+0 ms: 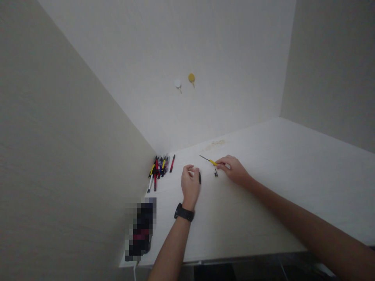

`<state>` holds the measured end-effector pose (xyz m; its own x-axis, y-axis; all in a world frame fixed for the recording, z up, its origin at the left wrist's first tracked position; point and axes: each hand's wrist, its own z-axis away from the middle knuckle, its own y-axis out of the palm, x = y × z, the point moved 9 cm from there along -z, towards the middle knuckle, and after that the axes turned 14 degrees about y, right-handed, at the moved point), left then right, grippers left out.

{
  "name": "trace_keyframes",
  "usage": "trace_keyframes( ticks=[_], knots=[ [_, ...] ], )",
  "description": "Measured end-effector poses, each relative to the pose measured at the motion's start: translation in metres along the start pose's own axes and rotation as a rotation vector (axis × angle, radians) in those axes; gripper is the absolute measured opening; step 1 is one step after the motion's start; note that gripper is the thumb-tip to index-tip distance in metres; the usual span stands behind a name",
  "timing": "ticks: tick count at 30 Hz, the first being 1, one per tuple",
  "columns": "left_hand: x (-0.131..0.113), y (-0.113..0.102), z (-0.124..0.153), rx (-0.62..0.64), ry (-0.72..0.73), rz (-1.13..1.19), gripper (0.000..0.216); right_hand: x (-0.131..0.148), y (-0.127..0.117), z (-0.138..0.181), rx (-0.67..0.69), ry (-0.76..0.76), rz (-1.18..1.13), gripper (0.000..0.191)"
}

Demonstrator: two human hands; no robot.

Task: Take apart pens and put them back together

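Observation:
My left hand (190,182), with a black watch (184,213) on its wrist, rests on the white desk (263,187) with fingers curled around a small dark pen-like object (200,178). My right hand (234,170) lies further right, fingers pinched on the yellow handle of a small screwdriver (210,160) whose thin shaft points left and away. A tiny dark part (216,173) lies on the desk between the two hands, just below the screwdriver.
A heap of several pens and markers (159,168) lies against the left wall. A blurred dark object (140,230) sits at the desk's near left corner. Two round pins, white (177,83) and yellow (191,77), are on the back wall.

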<state>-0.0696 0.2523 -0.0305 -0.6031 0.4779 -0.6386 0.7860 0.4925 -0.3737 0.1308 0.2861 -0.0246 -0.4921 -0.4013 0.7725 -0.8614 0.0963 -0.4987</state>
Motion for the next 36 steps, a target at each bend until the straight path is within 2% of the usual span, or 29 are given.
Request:
trace_keyframes(
  ticks=[3,6,10,13,18,27,31,36],
  knots=[
    [0.005,0.011,0.003,0.154,0.06,-0.175,0.018,-0.005,-0.007,-0.002,-0.031,0.061,-0.046,0.02],
    [0.007,0.021,0.007,0.28,0.1,-0.209,0.013,-0.005,-0.012,-0.002,-0.062,0.088,-0.066,0.02],
    [0.014,0.027,0.008,0.334,0.077,-0.176,0.02,-0.007,-0.012,-0.002,-0.061,0.103,-0.096,0.019],
    [0.016,0.023,0.003,0.244,0.054,-0.053,0.02,-0.008,-0.011,-0.003,-0.061,0.111,-0.1,0.018],
    [0.022,0.012,-0.001,0.037,-0.104,0.215,0.01,-0.008,-0.012,-0.002,-0.073,0.115,-0.107,0.016],
    [0.032,0.006,0.002,-0.232,-0.313,0.749,0.028,-0.008,-0.009,-0.002,-0.041,0.088,-0.093,0.015],
    [0.038,0.004,0.003,-0.307,-0.353,0.825,0.031,-0.002,-0.004,-0.002,0.011,0.009,-0.023,0.013],
    [0.038,0.001,0.003,-0.337,-0.358,0.824,0.033,0.003,0.004,0.0,0.051,-0.058,0.067,0.011]
  ],
)
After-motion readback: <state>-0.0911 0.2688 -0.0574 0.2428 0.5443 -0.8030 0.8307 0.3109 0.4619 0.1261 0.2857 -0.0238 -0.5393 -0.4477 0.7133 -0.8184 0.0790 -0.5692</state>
